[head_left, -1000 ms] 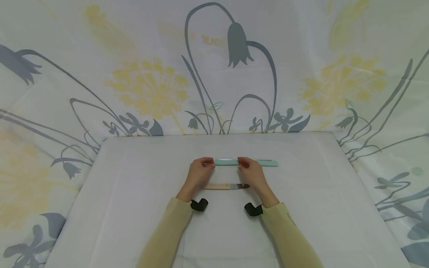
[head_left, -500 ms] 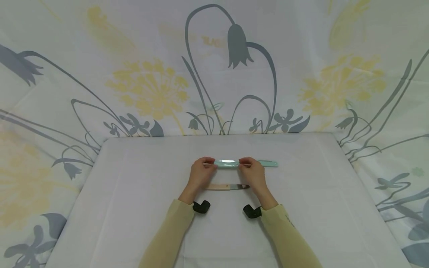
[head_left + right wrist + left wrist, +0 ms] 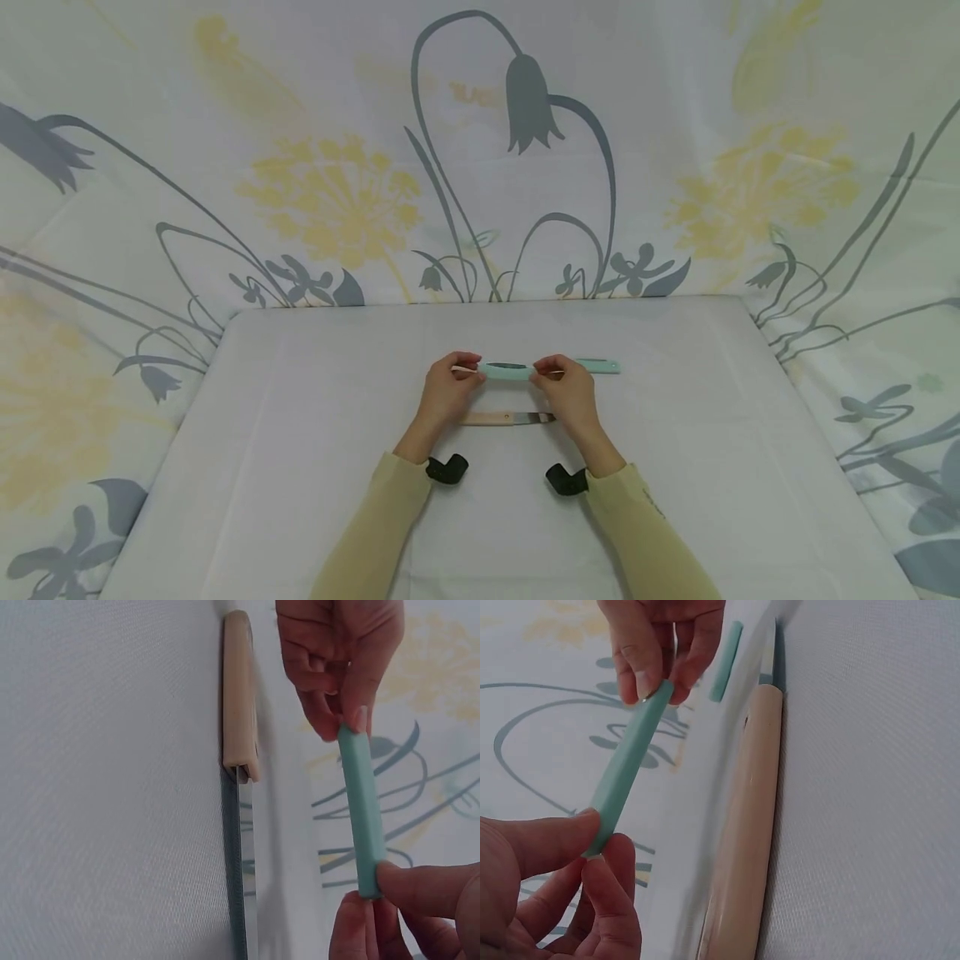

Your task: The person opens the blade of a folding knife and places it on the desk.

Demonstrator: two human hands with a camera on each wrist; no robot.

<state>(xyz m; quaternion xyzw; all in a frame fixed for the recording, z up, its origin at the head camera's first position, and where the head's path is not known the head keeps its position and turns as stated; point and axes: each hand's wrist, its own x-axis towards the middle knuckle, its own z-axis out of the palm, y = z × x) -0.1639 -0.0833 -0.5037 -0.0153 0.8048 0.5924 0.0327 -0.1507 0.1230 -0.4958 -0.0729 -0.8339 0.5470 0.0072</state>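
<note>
Both my hands hold a short mint-green bar (image 3: 507, 371) by its ends, a little above the white table (image 3: 300, 467). My left hand (image 3: 472, 372) pinches the left end between thumb and fingers (image 3: 592, 847). At the other end my right hand (image 3: 542, 373) pinches it too (image 3: 375, 896). The bar (image 3: 630, 761) (image 3: 361, 802) is level and shows a dark stripe on top in the head view. Below it a knife (image 3: 506, 418) lies on the table, its pale wooden handle (image 3: 750, 817) (image 3: 236, 697) to the left and its blade (image 3: 240, 855) to the right.
A second mint-green piece (image 3: 600, 365) (image 3: 726, 651) lies flat on the table just right of my right hand. A floral cloth (image 3: 480, 167) hangs behind and around the table. Black wrist mounts (image 3: 446, 468) sit at both cuffs.
The green bar has turned about its long axis between my fingers: a bright top face showed before, a dark stripe now. Both hands stay almost in place.
</note>
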